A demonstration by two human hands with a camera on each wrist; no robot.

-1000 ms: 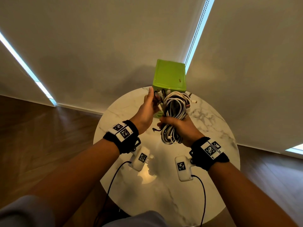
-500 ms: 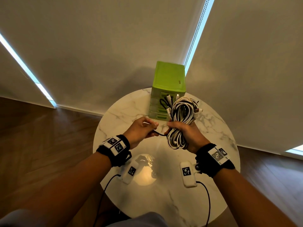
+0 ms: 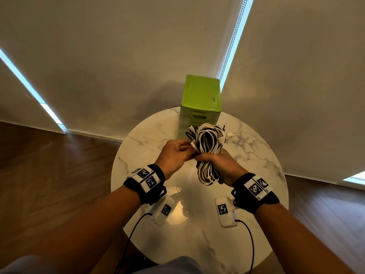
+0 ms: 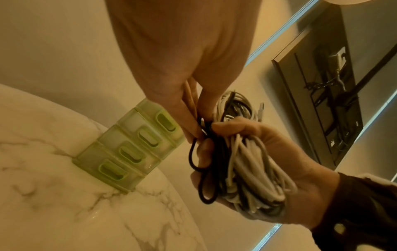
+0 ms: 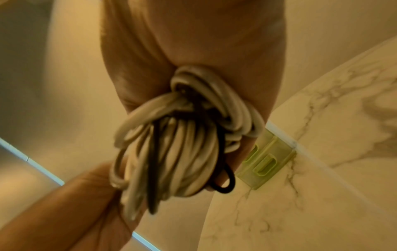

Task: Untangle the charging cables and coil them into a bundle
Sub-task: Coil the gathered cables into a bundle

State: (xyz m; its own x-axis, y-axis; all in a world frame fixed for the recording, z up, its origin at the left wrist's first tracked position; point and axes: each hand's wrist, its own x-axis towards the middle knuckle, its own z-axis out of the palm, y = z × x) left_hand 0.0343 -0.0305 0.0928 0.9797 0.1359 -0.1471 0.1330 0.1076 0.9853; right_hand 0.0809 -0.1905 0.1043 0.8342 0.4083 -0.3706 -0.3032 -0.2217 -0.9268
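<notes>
While the right hand (image 3: pixel 219 165) grips the coiled cables (image 3: pixel 207 151) so they don't unravel, the left hand (image 3: pixel 173 153) pinches a loose black cable (image 4: pixel 196 152), probably to tuck it in.

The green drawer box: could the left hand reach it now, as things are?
Probably not freely: the left hand pinches a black cable at the cable bundle that the right hand grips; the green drawer box stands just behind.
</notes>
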